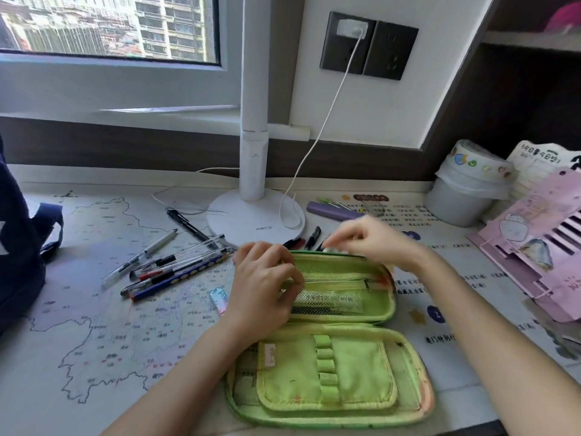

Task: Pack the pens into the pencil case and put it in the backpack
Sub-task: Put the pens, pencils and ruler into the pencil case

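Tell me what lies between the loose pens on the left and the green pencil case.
In the head view, a small pink-and-white packet lies on the map mat between the pens and the pencil case, beside the left hand.

The backpack (15, 247), far left of the pencil case (345, 372), is cut off by the picture's edge. The right hand (371, 239), over the case's far rim, is blurred, and what its fingertips hold, if anything, cannot be made out. The left hand (264, 284) covers the left end of the case's mesh pocket; whether its curled fingers grip the mesh is unclear. Dark pens (311, 239) behind the case are half hidden. The pink stand (534, 247), far right of the case, is cut off. The mat (110, 309) under the case has print too small to read.
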The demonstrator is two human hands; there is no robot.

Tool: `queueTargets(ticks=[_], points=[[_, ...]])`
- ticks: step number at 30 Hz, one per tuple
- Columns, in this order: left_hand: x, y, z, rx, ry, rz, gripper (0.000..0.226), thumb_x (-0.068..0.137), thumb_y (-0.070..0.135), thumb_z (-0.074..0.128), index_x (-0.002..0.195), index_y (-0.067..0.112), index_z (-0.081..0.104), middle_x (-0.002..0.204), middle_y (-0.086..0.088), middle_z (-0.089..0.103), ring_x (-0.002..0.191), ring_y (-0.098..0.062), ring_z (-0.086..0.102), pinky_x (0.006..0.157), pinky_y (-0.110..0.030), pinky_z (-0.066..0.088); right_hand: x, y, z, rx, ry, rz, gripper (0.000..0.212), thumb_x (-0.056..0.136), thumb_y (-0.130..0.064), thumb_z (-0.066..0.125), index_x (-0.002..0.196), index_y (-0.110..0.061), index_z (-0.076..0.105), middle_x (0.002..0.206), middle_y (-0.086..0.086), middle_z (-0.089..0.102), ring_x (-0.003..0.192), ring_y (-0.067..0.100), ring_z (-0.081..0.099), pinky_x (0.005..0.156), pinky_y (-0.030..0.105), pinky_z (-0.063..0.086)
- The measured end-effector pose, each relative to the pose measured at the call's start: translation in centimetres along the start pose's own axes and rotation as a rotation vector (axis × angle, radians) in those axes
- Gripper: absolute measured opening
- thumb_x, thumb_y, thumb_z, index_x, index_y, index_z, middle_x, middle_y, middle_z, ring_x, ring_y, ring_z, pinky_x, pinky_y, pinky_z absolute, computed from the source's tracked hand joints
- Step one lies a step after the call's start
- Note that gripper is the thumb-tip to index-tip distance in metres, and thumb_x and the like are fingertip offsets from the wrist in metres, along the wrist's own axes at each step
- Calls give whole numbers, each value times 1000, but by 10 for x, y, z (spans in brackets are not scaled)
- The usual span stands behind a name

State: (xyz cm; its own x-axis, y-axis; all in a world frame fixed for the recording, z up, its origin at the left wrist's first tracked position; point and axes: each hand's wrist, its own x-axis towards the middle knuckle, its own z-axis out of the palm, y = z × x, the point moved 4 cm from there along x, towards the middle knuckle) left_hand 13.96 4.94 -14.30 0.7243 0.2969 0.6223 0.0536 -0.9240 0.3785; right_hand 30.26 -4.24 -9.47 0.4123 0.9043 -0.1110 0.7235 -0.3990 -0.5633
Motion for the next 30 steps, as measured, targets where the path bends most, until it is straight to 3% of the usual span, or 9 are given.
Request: queueTargets(ticks=[3,6,10,13,16,18,23,27,30], points=[[1,-3,2,-25,6,-31,13,71,34,60,65,26,67,79,7,60,84,-13,46,80,-30,28,45,44,-29,-218,498,259,27,89,-24,58,114,-16,64,116,7,66,93,23,63,77,33,50],[1,-4,4,-22,4,-38,14,72,35,59,66,27,68,79,8,60,84,-13,47,80,-28,27,85,69,-25,-550,347,385,46,84,-40,61,122,-14,58,120,12,62,111,31,55,90,39,45],[0,-6,5,-20,5,-31,13,72,35,59,67,27,68,80,8,59,83,-14,48,81,-30,27,104,74,-20,-771,322,313,31,84,-34,62,105,-13,63,108,10,65,105,30,56,89,37,38],[0,-4,4,-13,20,7,10,71,32,61,67,25,67,80,7,59,83,-14,46,80,-30,28,90,67,-23,-662,427,250,31,83,-34,63,107,-14,65,103,10,66,101,30,55,85,36,37],[-1,-1,1,-14,60,55,6,70,27,64,66,23,67,80,6,60,82,-15,46,80,-30,28,47,49,-35,-245,570,119,31,81,-28,67,110,-16,66,98,3,67,91,23,58,80,34,44],[-1,3,-2,3,86,93,4,69,25,65,66,22,66,80,4,60,82,-16,47,80,-28,27,15,26,-32,-111,465,-32,33,78,-26,70,111,-20,66,98,-4,64,91,15,54,80,34,44],[-2,9,-4,37,87,144,10,61,16,73,63,20,64,79,3,60,79,-20,49,79,-29,26,-21,-14,-4,-642,242,-430,36,64,-30,81,98,-26,72,91,-6,65,89,19,51,76,34,34],[-2,11,-6,47,41,147,8,63,18,72,60,21,64,78,5,60,79,-19,49,79,-31,29,-17,-14,19,-523,-17,-301,35,77,-40,69,111,-31,66,94,-15,57,95,8,44,81,28,39],[1,9,-5,37,-42,41,15,73,32,62,64,23,68,76,7,63,77,-16,51,76,-33,32,-15,-12,26,-439,-88,-195,31,84,-46,60,111,-33,66,97,-20,56,97,6,42,85,26,35]])
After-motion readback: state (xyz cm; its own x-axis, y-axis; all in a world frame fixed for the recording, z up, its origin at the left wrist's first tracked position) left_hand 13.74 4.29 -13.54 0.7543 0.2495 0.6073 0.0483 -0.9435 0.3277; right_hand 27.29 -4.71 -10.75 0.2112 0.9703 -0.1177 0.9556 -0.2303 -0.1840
